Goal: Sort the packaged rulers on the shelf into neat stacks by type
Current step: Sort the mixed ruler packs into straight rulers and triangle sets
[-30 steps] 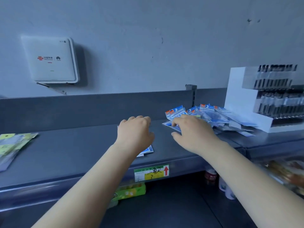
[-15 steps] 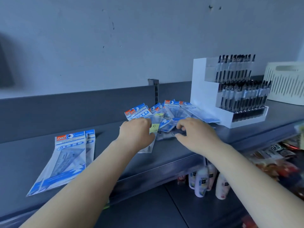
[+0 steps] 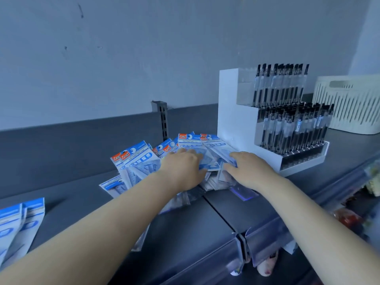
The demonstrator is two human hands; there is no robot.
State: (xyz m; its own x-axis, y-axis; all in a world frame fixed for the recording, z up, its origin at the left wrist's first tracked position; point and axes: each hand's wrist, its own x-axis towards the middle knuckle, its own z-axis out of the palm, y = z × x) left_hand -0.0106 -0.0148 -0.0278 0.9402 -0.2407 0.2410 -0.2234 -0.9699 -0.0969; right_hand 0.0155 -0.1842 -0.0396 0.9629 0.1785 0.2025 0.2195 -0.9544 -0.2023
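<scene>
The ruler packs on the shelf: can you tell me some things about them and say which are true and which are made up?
1. Both hands, the left hand and the right hand, rest on the messy ruler pile. True.
2. The pen display is left of the pile. False: it stands to the right.
3. A second group of ruler packs lies far left. True.
4. The white basket sits on the pile. False: it stands apart, far right.

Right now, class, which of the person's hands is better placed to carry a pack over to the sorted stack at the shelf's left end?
Left. The left hand rests on the loose pile, nearer the sorted stack; the right hand lies farther right, beside the pen display.
</scene>
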